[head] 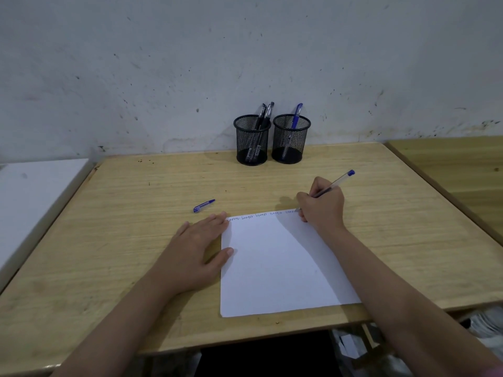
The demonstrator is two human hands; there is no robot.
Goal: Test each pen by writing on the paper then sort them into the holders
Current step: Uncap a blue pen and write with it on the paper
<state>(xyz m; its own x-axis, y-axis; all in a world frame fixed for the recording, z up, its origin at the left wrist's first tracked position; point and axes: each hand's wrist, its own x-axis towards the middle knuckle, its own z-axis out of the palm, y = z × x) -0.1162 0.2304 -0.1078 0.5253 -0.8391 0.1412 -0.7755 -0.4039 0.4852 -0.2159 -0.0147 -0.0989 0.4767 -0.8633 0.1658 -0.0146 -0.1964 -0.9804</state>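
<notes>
Two risks stand out on the desk (109, 240): the paper (272, 268) overhangs the near edge, so lifting the flat left hand (198, 248), whose straight fingers rest on its left edge, could let it shift mid-stroke. The right hand (322, 205) pinches a blue pen (337, 182), tip at the top line; its loose cap (204, 205) could roll off. Behind stand the left holder (251, 142), holding black pens, and the right holder (291, 140), holding a blue one.
</notes>
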